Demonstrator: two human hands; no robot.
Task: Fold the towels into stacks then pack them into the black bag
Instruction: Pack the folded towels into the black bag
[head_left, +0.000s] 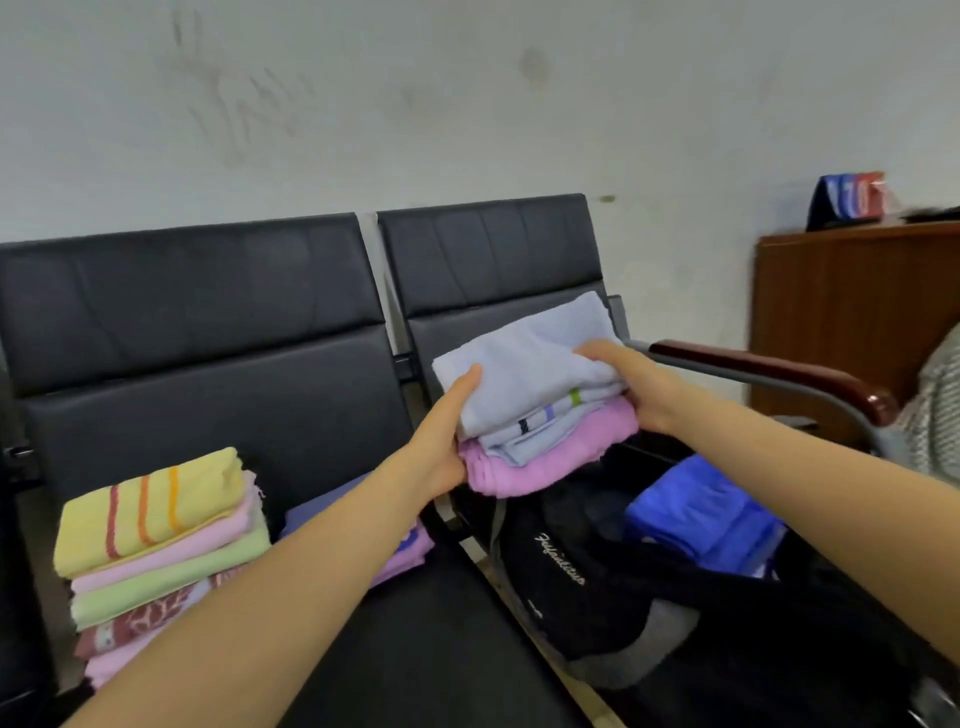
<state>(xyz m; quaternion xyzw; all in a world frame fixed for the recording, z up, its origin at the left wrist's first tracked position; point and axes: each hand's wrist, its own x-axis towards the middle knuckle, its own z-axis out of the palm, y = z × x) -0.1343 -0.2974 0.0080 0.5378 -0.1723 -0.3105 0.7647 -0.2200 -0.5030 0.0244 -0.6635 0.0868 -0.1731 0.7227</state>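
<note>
A small stack of folded towels hangs in the air between my hands: pale blue towels (524, 374) on top and a pink towel (550, 457) underneath. My left hand (447, 431) grips the stack's left side, thumb on top. My right hand (628, 384) grips its right side. The stack is above the open black bag (566, 582), which lies on the right seat and holds a bright blue towel (701, 514). On the left seat stands a taller stack with a yellow striped towel (150, 509) on top. A purple folded towel (400, 556) lies behind my left forearm.
A row of black padded seats (208, 374) stands against a white wall. A dark red armrest (779, 374) borders the right seat. A brown wooden cabinet (857, 312) is at the far right, with a patterned fabric beside it.
</note>
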